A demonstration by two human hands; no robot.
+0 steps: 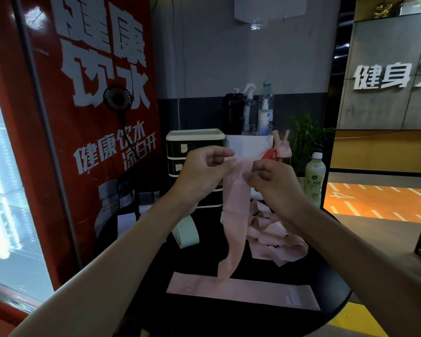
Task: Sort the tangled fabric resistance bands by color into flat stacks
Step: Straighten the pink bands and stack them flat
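Note:
Above the round black table (253, 319) I hold up a pink fabric band (236, 203). My left hand (204, 169) pinches its top left edge and my right hand (275, 181) pinches its top right edge. The band hangs down twisted, its lower end touching a pink band (243, 291) that lies flat near the table's front. A tangled heap of pink bands (275, 237) sits on the right of the table. A pale green band (186, 233) lies on the left.
Behind the table stand a black-and-cream drawer unit (195, 142), several bottles (265, 108), a pale drink bottle (315, 176) and a plant (304, 139). A red vending cabinet (90, 117) with a small black fan (118, 98) fills the left side.

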